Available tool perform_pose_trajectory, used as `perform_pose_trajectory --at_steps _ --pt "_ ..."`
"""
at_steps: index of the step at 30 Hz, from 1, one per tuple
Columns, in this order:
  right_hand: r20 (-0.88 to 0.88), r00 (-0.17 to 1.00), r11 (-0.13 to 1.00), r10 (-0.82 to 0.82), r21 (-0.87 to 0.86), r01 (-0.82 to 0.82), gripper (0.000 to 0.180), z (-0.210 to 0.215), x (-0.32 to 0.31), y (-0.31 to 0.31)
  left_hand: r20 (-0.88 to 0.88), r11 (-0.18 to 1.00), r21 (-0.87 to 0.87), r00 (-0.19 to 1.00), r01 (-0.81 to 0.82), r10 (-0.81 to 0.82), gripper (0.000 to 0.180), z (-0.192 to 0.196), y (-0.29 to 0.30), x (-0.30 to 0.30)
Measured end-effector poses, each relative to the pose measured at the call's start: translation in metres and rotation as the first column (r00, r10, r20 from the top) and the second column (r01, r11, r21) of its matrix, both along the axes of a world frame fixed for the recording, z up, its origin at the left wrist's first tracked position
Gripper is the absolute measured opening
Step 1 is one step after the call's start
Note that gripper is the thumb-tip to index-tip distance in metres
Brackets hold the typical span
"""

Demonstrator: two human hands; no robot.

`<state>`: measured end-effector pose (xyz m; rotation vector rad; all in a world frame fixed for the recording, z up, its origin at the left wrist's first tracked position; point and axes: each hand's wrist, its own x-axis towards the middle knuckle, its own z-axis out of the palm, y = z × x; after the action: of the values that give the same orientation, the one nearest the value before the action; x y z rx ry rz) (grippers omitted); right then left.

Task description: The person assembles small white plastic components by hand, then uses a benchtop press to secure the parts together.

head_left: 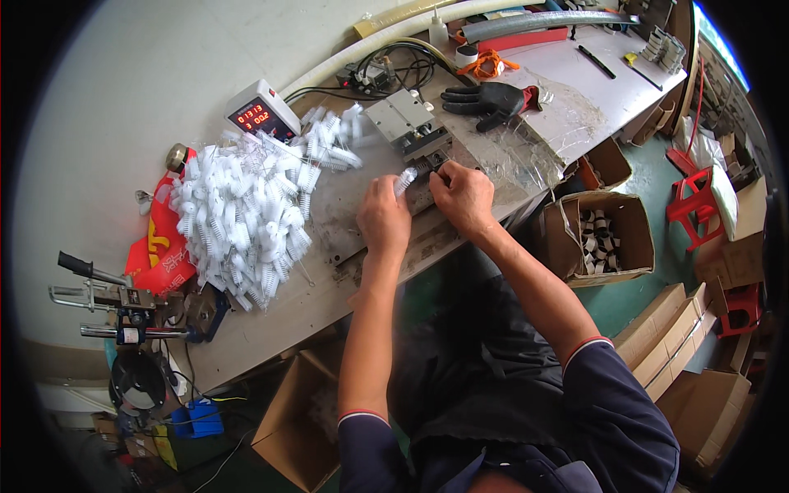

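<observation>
My left hand is closed round a small white brush-like piece, ribbed and held upright at the fingertips. Just to its right, my right hand is pinched at the front of a grey metal bench machine; whatever lies in those fingers is hidden. Both hands are close to the machine's small dark clamp block. To the left of them lies a big heap of similar white ribbed pieces, some with thin wire stems.
A counter box with red digits stands behind the heap. Past the machine lie a black work glove and orange cord. A lever press is at the left. Below the table's right edge, a cardboard box holds short curved pieces.
</observation>
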<state>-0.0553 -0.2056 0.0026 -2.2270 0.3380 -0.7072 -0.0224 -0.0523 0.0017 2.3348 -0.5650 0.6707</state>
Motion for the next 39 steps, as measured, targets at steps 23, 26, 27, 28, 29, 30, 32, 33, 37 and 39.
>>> perform_pose_trajectory --at_steps 23,26,27,28,29,30,32,33,37,39 --pt "0.188 0.974 0.906 0.125 0.378 -0.189 0.016 0.003 -0.011 -0.006 -0.017 0.964 -0.259 0.998 -0.064 0.062 0.014 0.001 0.023 -0.036" --pt "0.237 0.922 0.798 0.307 0.464 -0.385 0.018 -0.003 -0.008 -0.011 -0.011 0.962 -0.272 1.000 -0.015 0.012 0.013 0.001 0.023 -0.036" --pt "0.218 0.905 0.798 0.365 0.427 -0.425 0.017 -0.004 -0.007 -0.011 -0.012 0.959 -0.282 1.000 0.014 -0.018 0.013 0.001 0.024 -0.035" --pt "0.197 0.885 0.794 0.422 0.391 -0.465 0.017 -0.005 -0.006 -0.011 -0.010 0.960 -0.281 1.000 0.010 -0.014 0.013 0.002 0.024 -0.035" --pt "0.199 0.882 0.791 0.426 0.391 -0.470 0.017 -0.006 -0.005 -0.012 -0.035 0.957 -0.288 0.999 0.020 -0.031 0.013 0.002 0.024 -0.035" --pt "0.241 0.874 0.762 0.421 0.428 -0.485 0.016 -0.004 -0.006 -0.011 -0.060 0.955 -0.297 0.997 0.027 -0.046 0.013 0.001 0.024 -0.036" --pt "0.284 0.861 0.727 0.421 0.463 -0.508 0.016 -0.002 -0.006 -0.010 -0.059 0.957 -0.289 0.997 0.030 -0.049 0.013 0.001 0.024 -0.036" --pt "0.316 0.852 0.686 0.418 0.505 -0.524 0.017 -0.003 -0.006 -0.009 -0.060 0.959 -0.282 0.996 0.040 -0.059 0.014 0.003 0.023 -0.036" --pt "0.255 0.840 0.630 0.479 0.566 -0.531 0.023 0.001 -0.007 -0.015 -0.137 0.953 -0.299 0.986 0.052 -0.097 0.014 0.011 0.020 -0.044" --pt "0.257 0.823 0.603 0.506 0.577 -0.551 0.024 0.002 -0.006 -0.015 -0.131 0.951 -0.309 0.988 0.031 -0.075 0.014 0.013 0.019 -0.048"
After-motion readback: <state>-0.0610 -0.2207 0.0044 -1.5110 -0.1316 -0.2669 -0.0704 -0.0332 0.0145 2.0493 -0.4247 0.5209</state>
